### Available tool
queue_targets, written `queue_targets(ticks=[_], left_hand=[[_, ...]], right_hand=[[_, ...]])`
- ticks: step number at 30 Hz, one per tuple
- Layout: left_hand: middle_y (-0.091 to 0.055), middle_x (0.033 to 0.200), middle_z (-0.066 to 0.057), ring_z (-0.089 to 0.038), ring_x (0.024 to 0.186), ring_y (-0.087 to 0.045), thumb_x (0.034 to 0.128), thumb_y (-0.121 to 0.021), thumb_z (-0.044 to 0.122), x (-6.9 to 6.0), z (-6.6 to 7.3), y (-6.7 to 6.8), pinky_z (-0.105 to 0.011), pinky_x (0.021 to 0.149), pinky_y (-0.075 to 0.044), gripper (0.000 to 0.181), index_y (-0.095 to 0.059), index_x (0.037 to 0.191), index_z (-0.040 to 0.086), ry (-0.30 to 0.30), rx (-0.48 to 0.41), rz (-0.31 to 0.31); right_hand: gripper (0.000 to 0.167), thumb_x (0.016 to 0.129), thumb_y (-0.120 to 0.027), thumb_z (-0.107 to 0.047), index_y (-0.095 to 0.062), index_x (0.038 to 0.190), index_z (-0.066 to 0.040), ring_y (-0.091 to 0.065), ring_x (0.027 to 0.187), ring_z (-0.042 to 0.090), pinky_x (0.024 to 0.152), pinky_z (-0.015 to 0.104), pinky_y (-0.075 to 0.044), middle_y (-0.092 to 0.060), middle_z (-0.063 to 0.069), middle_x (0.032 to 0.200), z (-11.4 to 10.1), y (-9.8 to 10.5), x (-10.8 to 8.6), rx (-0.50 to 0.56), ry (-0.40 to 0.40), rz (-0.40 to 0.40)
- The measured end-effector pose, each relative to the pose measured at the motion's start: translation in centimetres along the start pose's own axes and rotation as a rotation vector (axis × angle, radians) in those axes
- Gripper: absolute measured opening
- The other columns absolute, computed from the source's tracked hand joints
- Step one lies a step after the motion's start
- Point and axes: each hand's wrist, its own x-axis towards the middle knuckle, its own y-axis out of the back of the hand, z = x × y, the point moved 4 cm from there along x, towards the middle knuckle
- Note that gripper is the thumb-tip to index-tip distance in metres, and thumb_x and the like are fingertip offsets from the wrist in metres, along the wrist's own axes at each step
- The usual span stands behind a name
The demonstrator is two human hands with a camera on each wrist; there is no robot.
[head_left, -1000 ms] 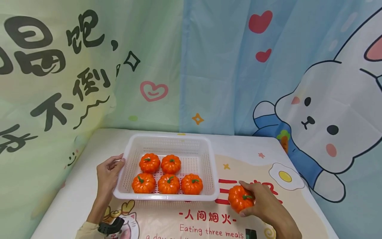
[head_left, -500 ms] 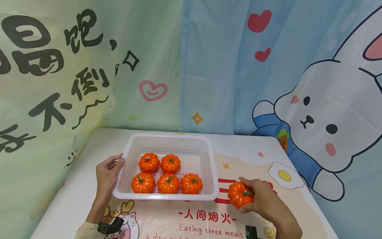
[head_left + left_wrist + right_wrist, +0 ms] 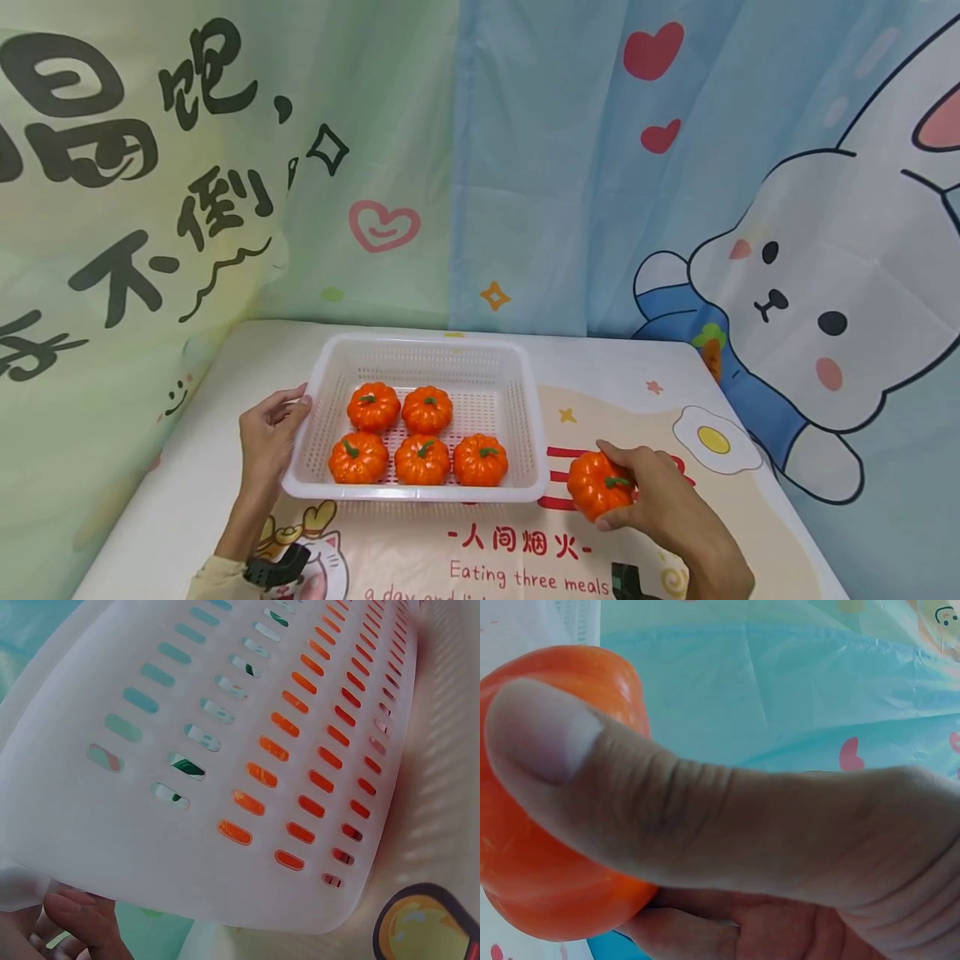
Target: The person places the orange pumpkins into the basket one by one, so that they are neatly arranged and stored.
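Note:
My right hand (image 3: 660, 500) grips a small orange toy pumpkin (image 3: 596, 486) with a green stem, to the right of a white plastic basket (image 3: 420, 493). In the right wrist view the thumb (image 3: 544, 731) presses on the side of the pumpkin (image 3: 562, 900), with other fingers underneath. My left hand (image 3: 270, 433) holds the basket's left rim; its thumb (image 3: 71, 904) and curled fingers show at the rim in the left wrist view. Inside the basket sit several more pumpkins (image 3: 423, 460), two at the back and three in front.
The basket stands on a white table (image 3: 202, 467) with a printed mat (image 3: 525, 521). Behind the table hangs a green and blue printed curtain (image 3: 525, 167). A small dark block-like shape (image 3: 626, 581) shows at the bottom edge.
The right hand and its pumpkin have shifted slightly left and up toward the basket. The left hand and the basket have stayed in place.

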Motion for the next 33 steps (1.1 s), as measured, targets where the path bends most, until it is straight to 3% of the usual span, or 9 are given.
queue_targets(ticks=[9,20,33], left_hand=[[-0.076,0.125,-0.029,0.003,0.079,-0.071,0.1087,-0.069,0.020,-0.1,0.2,0.0,-0.014,0.071,-0.061,0.035,-0.073,0.138,0.001,-0.013,-0.021,-0.002],[-0.075,0.127,-0.030,0.005,0.079,-0.069,0.1089,-0.069,0.020,-0.1,0.2,0.0,-0.013,0.071,-0.060,0.036,-0.072,0.139,0.000,-0.006,-0.008,-0.002],[-0.075,0.129,-0.030,0.005,0.081,-0.069,0.1088,-0.069,0.020,-0.1,0.1,0.0,-0.012,0.072,-0.060,0.037,-0.072,0.139,0.000,-0.005,-0.019,-0.009]], right_hand=[[0.098,0.069,-0.104,-0.021,-0.060,0.155,-0.005,-0.060,0.123,0.033,0.097,0.052,-0.066,-0.073,0.014,0.135,-1.3,0.3,0.0,-0.019,0.064,0.028],[0.098,0.072,-0.102,-0.027,-0.058,0.157,-0.005,-0.056,0.125,0.031,0.104,0.057,-0.061,-0.070,0.012,0.135,-2.7,1.0,0.0,-0.038,0.092,0.023],[0.094,0.075,-0.101,-0.018,-0.058,0.157,-0.006,-0.057,0.127,0.035,0.102,0.054,-0.064,-0.069,0.015,0.137,-4.6,1.5,0.2,-0.023,0.171,0.050]])
